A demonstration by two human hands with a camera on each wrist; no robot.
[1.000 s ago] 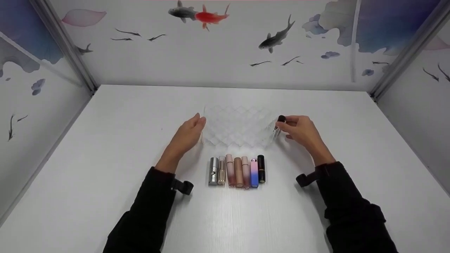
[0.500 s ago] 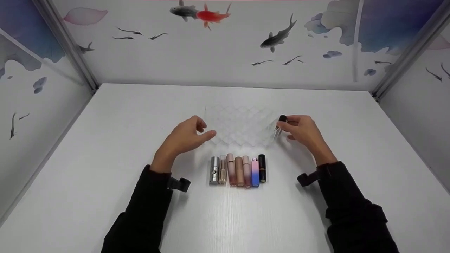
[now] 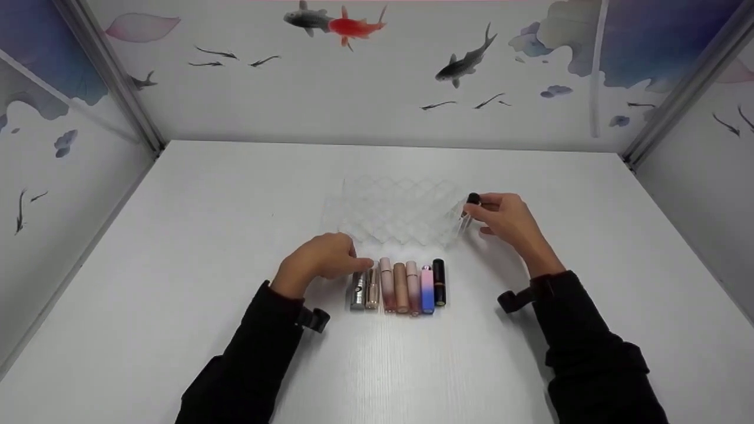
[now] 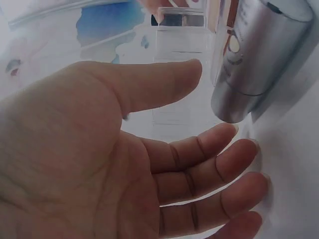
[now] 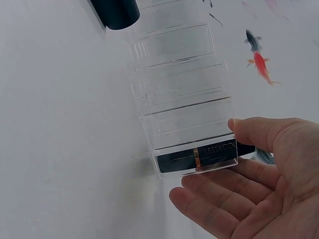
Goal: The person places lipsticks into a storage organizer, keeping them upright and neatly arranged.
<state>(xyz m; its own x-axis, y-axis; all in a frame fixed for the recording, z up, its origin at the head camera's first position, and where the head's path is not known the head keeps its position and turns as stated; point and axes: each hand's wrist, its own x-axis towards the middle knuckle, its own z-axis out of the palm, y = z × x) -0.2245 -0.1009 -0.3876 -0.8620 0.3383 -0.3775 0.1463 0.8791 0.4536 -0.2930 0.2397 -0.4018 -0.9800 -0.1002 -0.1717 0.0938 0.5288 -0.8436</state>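
My left hand [image 3: 321, 256] is just over the silver tube [image 4: 249, 55] at the left end of a row of lip products. Thumb and fingers are spread apart around its end, with nothing between them in the left wrist view. At the right end of a clear acrylic lipstick organizer [image 3: 400, 212], my right hand [image 3: 506, 215] pinches the top of a black lipstick [image 5: 179, 160] with a gold band. That lipstick sits inside the organizer's end compartment, seen through the clear wall, and its cap end sticks out by my thumb.
Beside the silver tube lie a clear gold-toned tube [image 3: 372, 291], several pinkish and tan tubes, a pink-and-blue tube [image 3: 427, 291] and another black lipstick [image 3: 439, 282]. Behind the white table [image 3: 235, 188] stands a panel [image 3: 365, 88] with painted fish; side panels flank it.
My left hand has left the organizer's left end and come down toward me to the silver tube. The right hand stays at the black lipstick in the organizer.
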